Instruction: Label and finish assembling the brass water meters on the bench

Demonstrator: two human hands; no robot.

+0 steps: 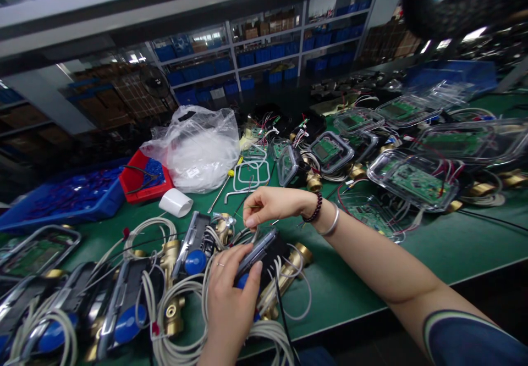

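My left hand (231, 286) is closed around the near side of a black meter housing (270, 253) with a clear cover, thumb and fingers on either side. A brass pipe body (284, 283) and grey cables hang at this meter's lower right. Just above the housing, my right hand (268, 205) is closed in a pinch. A thin yellowish wire (253, 207) shows at its fingertips; its far end is too fine to follow. A screwdriver (220, 191) with a yellow handle lies beyond the right hand, beside white rectangular gaskets (251, 176).
Several finished-looking meters with blue caps (131, 323) and coiled grey cables crowd the left front. A red bin (146, 182), a blue tray (66, 198) and a clear plastic bag (202, 151) stand behind. Clear-covered circuit-board units (416, 179) fill the right side of the green bench (330, 311).
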